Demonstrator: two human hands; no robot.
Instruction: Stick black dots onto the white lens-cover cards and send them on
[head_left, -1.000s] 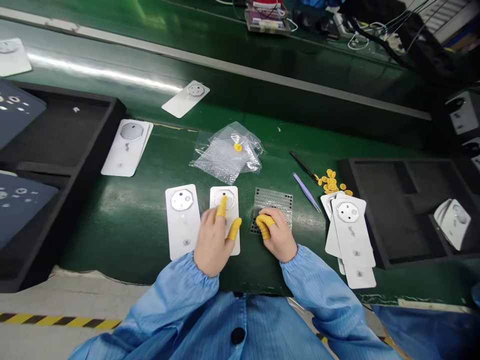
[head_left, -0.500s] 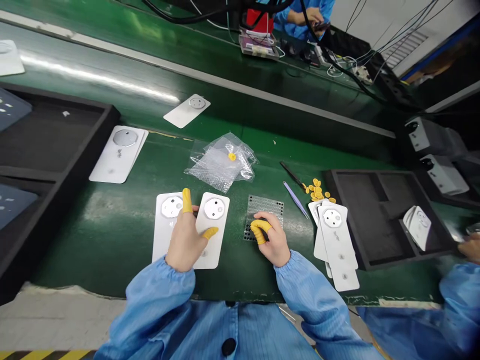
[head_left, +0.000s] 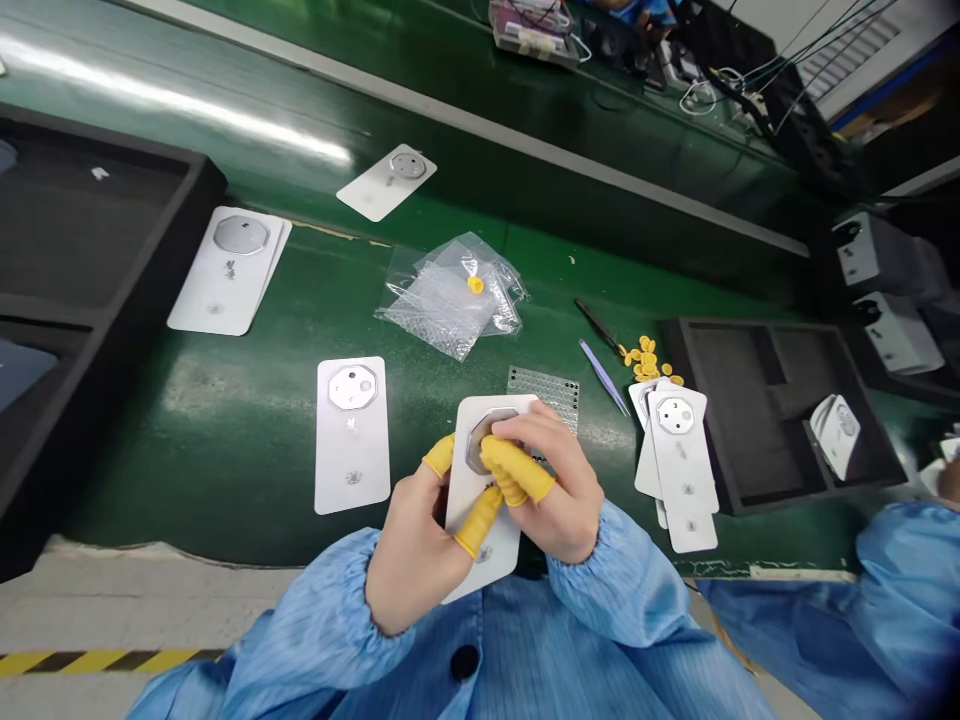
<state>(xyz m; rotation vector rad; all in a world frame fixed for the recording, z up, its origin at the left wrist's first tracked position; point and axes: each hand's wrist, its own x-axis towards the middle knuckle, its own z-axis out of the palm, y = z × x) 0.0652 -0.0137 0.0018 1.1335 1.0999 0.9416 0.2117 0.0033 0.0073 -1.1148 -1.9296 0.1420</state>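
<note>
In front of my chest, my left hand (head_left: 420, 545) grips a white rounded-corner panel (head_left: 501, 568), tilted up off the bench. Yellow finger cots cover several fingertips. My right hand (head_left: 559, 480) is closed in a pinch at the panel's octagonal recess; whatever the fingertips hold is hidden. Behind that hand lies a clear sheet with small black dots (head_left: 551, 387), partly covered. Another white panel (head_left: 352, 435) rests flat on the left, its octagon showing dark dots.
Stacked panels (head_left: 679, 460) stand beside a black divided tray (head_left: 780, 490) on the right. Nearby are purple tweezers (head_left: 602, 376), a dark slim tool (head_left: 596, 325) and yellow finger cots (head_left: 646, 358). Plastic bags (head_left: 450, 300) lie mid-bench. A co-worker's sleeve (head_left: 900, 580) shows at right.
My left hand has lifted the nearer panel from the bench and brought it right, toward my chest. My right hand has moved from the dotted sheet to the panel's recess.
</note>
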